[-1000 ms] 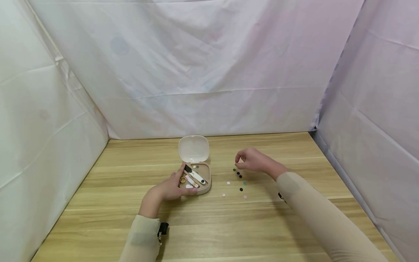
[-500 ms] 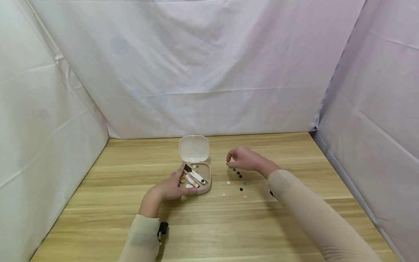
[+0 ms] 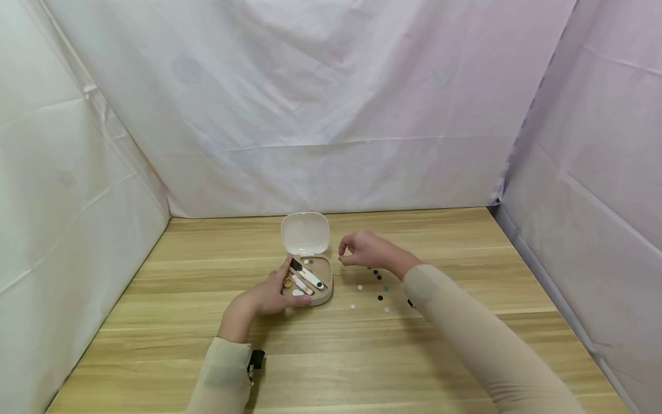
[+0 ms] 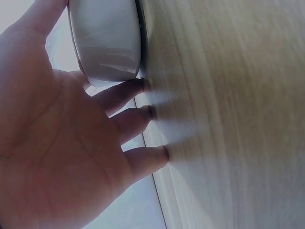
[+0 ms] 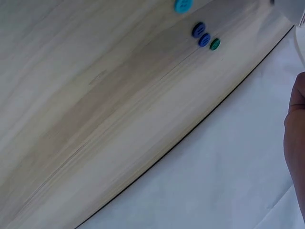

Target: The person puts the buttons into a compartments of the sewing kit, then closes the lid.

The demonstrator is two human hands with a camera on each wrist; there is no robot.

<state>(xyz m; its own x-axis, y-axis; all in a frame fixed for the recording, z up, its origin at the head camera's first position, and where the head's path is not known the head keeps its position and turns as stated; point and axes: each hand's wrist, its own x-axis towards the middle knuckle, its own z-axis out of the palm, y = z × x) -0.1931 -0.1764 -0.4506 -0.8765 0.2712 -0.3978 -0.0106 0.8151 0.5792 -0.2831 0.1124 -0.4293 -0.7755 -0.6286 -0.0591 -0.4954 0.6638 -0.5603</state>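
A small beige sewing box (image 3: 324, 298) stands on the table with its white lid (image 3: 305, 233) raised. My left hand (image 3: 265, 294) holds it at the left, thumb along the front edge and forefinger at the rear left; in the left wrist view the other fingers rest on the table. Inside lie a black-and-white thread snipper (image 3: 310, 277), a pink-and-white strip (image 3: 301, 284), a gold ring (image 3: 288, 282) and a couple of buttons (image 3: 306, 261). My right hand (image 3: 368, 250), just right of the box, pinches what looks like a small button, mostly hidden by thumb and forefinger.
Several loose buttons lie right of the box, among them a black button (image 3: 380, 298), a white button (image 3: 360, 287), a teal button (image 3: 385, 288) and a green button (image 5: 215, 44). White cloth (image 3: 331, 172) hangs behind the table and along both sides.
My right hand has moved left from above the loose buttons towards the sewing box, its thumb and forefinger still pinched. The left hand stays on the box.
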